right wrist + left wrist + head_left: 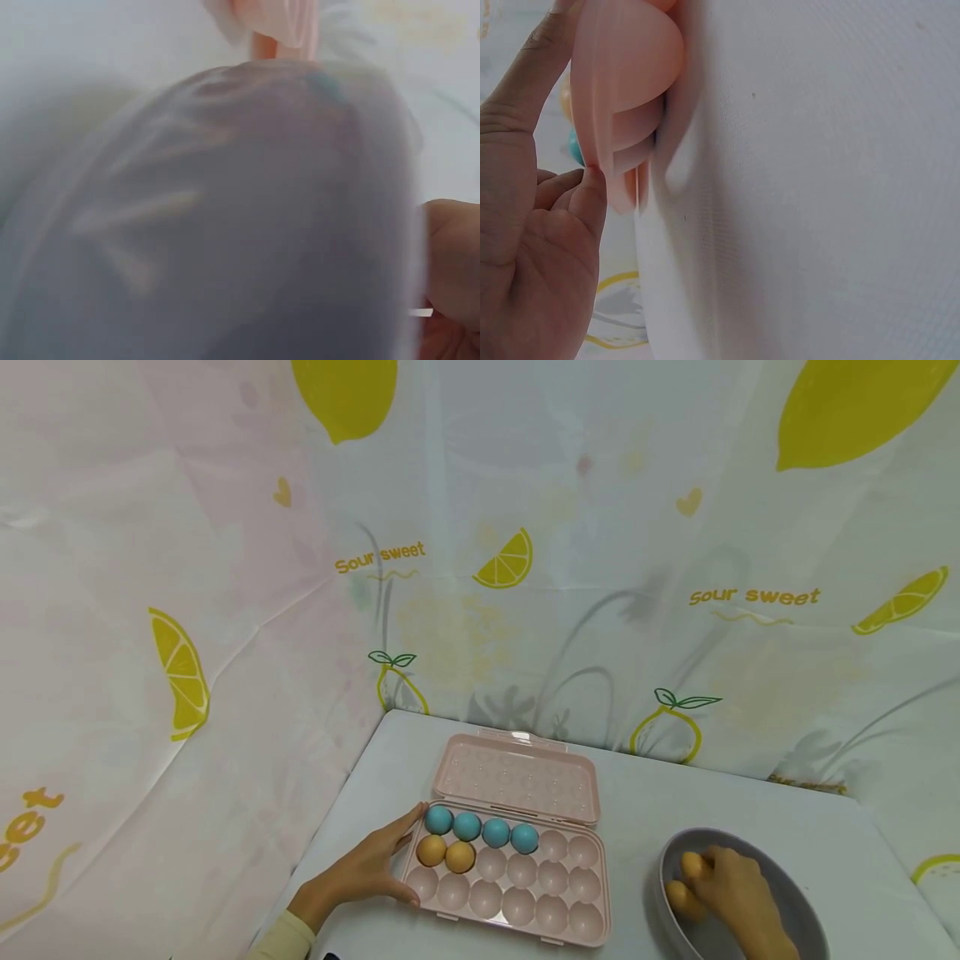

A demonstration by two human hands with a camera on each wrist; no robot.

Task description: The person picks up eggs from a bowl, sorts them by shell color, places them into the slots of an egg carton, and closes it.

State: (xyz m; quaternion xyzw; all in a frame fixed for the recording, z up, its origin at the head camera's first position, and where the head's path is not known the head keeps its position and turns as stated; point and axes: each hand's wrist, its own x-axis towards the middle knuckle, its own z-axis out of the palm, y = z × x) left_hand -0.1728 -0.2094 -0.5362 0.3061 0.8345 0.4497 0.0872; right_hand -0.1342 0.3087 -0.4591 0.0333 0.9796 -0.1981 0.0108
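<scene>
A pink plastic egg carton [517, 868] lies with its lid [517, 777] folded back. Four blue eggs [496, 832] fill part of its far row, and two yellow-orange eggs [460, 857] sit at the left of the middle row. My left hand [367, 867] holds the carton's left end, thumb at the near corner and fingers at the far one; the left wrist view shows them on the rim [592, 97]. Inside a grey bowl [798, 902], my right hand [738, 893] pinches a yellow-orange egg [693, 866]. Another yellow-orange egg [682, 902] lies below it. The bowl wall [225, 225] hides most of the right wrist view.
The white tabletop [630, 802] runs between carton and bowl. Behind and to the left hangs a lemon-print sheet [585, 635]. At the near edge a small dark object [331, 957] barely shows.
</scene>
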